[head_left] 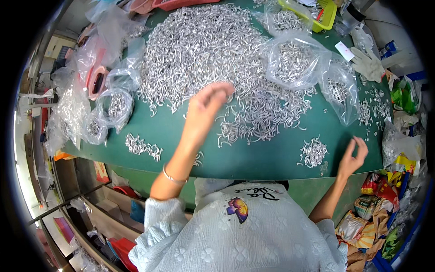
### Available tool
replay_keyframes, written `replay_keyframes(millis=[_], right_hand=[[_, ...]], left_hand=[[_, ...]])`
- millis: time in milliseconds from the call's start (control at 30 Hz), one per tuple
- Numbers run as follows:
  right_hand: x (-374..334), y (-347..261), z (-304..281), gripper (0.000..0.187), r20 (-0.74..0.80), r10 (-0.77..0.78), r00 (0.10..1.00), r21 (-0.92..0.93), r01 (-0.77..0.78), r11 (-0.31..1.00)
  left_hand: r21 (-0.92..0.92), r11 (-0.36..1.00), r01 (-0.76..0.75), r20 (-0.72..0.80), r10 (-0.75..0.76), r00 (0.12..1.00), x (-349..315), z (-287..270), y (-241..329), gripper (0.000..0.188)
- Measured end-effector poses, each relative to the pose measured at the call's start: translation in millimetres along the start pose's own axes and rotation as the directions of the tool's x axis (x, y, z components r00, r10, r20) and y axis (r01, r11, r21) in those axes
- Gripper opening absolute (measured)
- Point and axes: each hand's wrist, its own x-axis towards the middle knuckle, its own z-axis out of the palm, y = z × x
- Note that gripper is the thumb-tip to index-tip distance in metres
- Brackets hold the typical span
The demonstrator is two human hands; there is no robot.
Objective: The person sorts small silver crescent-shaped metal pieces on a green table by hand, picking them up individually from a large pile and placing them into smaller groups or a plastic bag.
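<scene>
A large heap of small curved silvery metal pieces (pixel 204 43) covers the middle of the green table (pixel 181 167). My left hand (pixel 210 100) is over the heap's near edge, its fingers bent and blurred by motion; whether they hold a piece is unclear. A bangle (pixel 172 176) circles that wrist. At the table's right front edge, my right hand (pixel 355 156) is raised with thumb and fingers apart, and nothing shows between them. Close to its left lies a small pile of the metal pieces (pixel 313 152). Another small pile (pixel 142 147) lies at the left front.
Clear plastic bags of metal pieces (pixel 292 61) stand at the back right, and more bags (pixel 117 106) at the left. A pink-handled tool (pixel 97 82) lies among the left bags. A white glove (pixel 366 63) and a yellow-green basket (pixel 327 16) occupy the far right.
</scene>
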Motion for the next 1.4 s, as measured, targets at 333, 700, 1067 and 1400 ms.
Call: replay_keyframes(millis=[333, 700, 1067, 1400], right_hand=[[-23.7, -195.5, 54.8, 0.038, 0.560, -0.479, 0.676, 0.584, 0.088, 0.807], [-96.5, -261.4, 75.6, 0.032, 0.524, -0.661, 0.537, 0.777, 0.016, 0.629], [-104.2, -253.8, 68.1, 0.023, 0.521, -0.546, 0.656, 0.672, 0.079, 0.736], [-98.9, -175.8, 20.2, 0.013, 0.333, -0.138, 0.933, 0.418, -0.015, 0.908]], left_hand=[[0.695, 0.717, 0.053, -0.284, 0.206, 0.937, -136.8, -35.5, -55.5, 0.035], [0.594, 0.803, 0.055, -0.334, 0.183, 0.925, -201.8, -48.5, -85.3, 0.026], [0.679, 0.718, -0.152, 0.010, 0.197, 0.980, -164.8, -47.3, -103.4, 0.054], [0.686, 0.672, -0.279, 0.159, 0.235, 0.959, -162.1, -23.4, -102.9, 0.054]])
